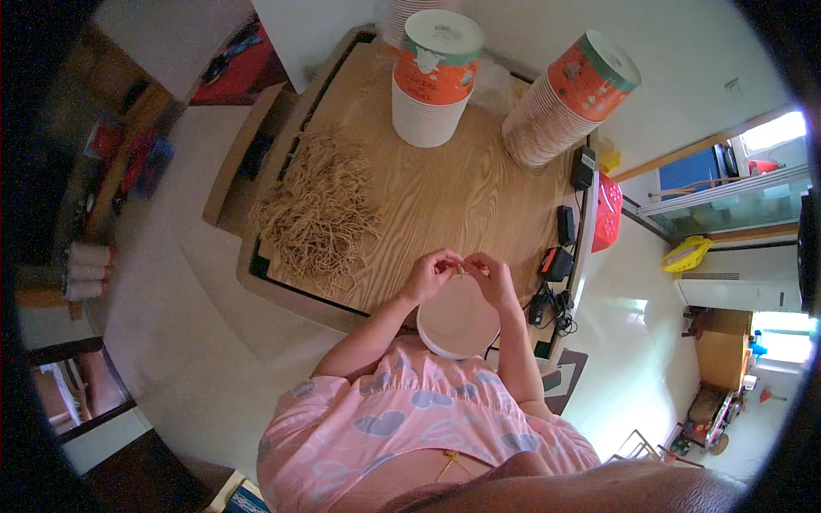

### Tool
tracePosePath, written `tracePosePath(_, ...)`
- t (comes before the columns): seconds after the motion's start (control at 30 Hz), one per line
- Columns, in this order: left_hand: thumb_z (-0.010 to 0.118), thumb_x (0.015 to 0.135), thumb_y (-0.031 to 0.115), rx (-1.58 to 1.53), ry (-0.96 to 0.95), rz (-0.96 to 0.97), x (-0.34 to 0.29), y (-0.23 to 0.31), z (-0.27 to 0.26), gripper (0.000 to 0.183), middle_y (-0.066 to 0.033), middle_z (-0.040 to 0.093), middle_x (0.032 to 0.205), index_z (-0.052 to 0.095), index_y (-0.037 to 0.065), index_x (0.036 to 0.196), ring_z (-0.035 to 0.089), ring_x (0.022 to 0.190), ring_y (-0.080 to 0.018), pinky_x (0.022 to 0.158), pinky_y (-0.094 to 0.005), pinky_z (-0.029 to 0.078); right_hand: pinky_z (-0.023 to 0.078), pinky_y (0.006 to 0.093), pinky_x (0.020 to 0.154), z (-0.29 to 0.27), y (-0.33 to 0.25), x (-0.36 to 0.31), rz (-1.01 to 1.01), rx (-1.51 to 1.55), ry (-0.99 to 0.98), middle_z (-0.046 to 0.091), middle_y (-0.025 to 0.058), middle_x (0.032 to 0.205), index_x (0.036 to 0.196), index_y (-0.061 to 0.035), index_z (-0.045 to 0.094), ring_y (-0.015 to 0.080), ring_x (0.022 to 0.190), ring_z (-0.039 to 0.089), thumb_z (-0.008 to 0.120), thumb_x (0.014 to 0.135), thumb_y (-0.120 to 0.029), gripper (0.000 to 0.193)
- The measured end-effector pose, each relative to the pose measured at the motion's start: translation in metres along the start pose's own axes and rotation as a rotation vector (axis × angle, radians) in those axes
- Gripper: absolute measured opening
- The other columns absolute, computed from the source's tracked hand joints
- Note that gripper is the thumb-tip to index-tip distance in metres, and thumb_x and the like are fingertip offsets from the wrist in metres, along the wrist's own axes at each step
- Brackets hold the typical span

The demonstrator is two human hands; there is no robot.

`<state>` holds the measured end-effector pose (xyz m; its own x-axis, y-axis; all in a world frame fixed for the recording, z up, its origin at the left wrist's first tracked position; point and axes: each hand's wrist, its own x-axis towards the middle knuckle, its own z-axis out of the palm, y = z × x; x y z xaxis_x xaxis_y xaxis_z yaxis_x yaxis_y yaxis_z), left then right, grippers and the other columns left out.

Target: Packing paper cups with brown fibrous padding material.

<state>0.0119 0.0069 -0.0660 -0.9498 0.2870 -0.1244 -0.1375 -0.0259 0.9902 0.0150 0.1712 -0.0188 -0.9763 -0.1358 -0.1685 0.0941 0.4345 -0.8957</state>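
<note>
A white paper bucket (459,329) stands with its mouth toward me, close against my body at the near edge of the table. At its far rim my left hand (434,274) and my right hand (489,279) meet, fingertips pinched together. A short bit of tan cord (462,271) shows between them, by the rim; the fingers hide most of it. To the left, on the wood-grain table (453,205), lies a loose tangled heap of tan cords (321,214).
Stacks of paper buckets with orange and green bands stand at the back, one upright (432,111) and one leaning in view (556,107). Black power adapters (558,263) and cables (560,309) line the right edge. A red basket (606,214) sits beyond it.
</note>
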Motion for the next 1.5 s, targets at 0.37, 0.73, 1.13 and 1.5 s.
tracePosePath(0.37,0.061,0.078,-0.001,0.075,0.054,0.041,0.002,0.004,0.0,0.01,-0.0013,0.062,0.074,0.061,0.003,0.087,0.054,0.063,-0.006,0.058,-0.0213,0.046,0.043,0.0272,0.06,0.002,0.004,-0.001,-0.042,-0.071,-0.002,0.059,0.0092,0.071,0.086,0.0014,0.057,0.0109,0.067,0.052,0.055,0.084,-0.008,0.01)
tracePosePath(0.73,0.063,0.077,0.004,0.206,0.056,0.086,-0.002,0.0,0.001,0.008,0.0004,0.06,0.069,0.062,0.004,0.084,0.049,0.056,-0.0053,0.053,-0.0217,0.042,0.044,0.0283,0.059,0.005,0.003,-0.003,-0.057,-0.103,0.047,0.06,0.0112,0.072,0.084,0.0013,0.058,0.0151,0.065,0.054,0.055,0.083,-0.008,0.01)
tracePosePath(1.13,0.062,0.078,0.005,-0.09,0.094,-0.143,0.002,-0.002,0.004,0.003,-0.0013,0.061,0.071,0.06,0.003,0.078,0.056,0.065,-0.0075,0.06,-0.0221,0.046,0.043,0.0284,0.057,0.004,0.007,-0.002,-0.018,-0.089,0.08,0.06,0.0104,0.07,0.082,0.0007,0.059,0.0148,0.063,0.055,0.058,0.081,-0.011,0.011)
tracePosePath(1.5,0.062,0.078,0.006,-0.206,0.056,-0.254,0.004,-0.01,0.0,0.004,-0.0021,0.061,0.076,0.058,0.005,0.079,0.056,0.068,-0.009,0.064,-0.0232,0.046,0.045,0.0341,0.059,0.008,-0.001,-0.003,0.012,-0.003,0.24,0.059,0.0129,0.071,0.079,-0.0001,0.059,0.0221,0.065,0.056,0.061,0.079,-0.011,0.011)
